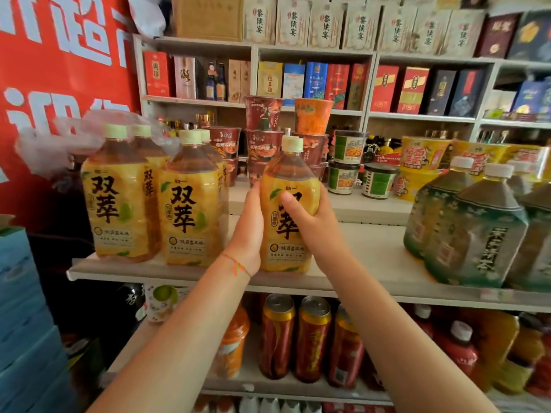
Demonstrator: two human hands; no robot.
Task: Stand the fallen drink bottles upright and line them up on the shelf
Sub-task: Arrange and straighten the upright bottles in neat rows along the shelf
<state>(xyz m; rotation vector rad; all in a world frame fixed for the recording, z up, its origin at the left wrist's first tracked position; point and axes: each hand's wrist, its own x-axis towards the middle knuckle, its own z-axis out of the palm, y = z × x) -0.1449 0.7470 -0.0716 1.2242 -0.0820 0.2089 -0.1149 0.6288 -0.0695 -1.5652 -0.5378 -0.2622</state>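
A large yellow-labelled tea bottle (284, 186) with a pale green cap stands upright near the front of the white shelf (369, 263). My left hand (249, 234) holds its left side, and my right hand (310, 222) grips its right side with the thumb across the label. To the left, several matching yellow bottles (190, 201) stand upright in rows, the nearest about a hand's width away. On the right stand several green-labelled tea bottles (477, 231) with white caps.
Stacked instant noodle cups (262, 135) sit on a raised step behind the held bottle. Boxed goods fill the upper shelves. Cans (313, 338) and red bottles line the shelf below. A red banner (59, 70) and blue cartons (24, 323) are at the left.
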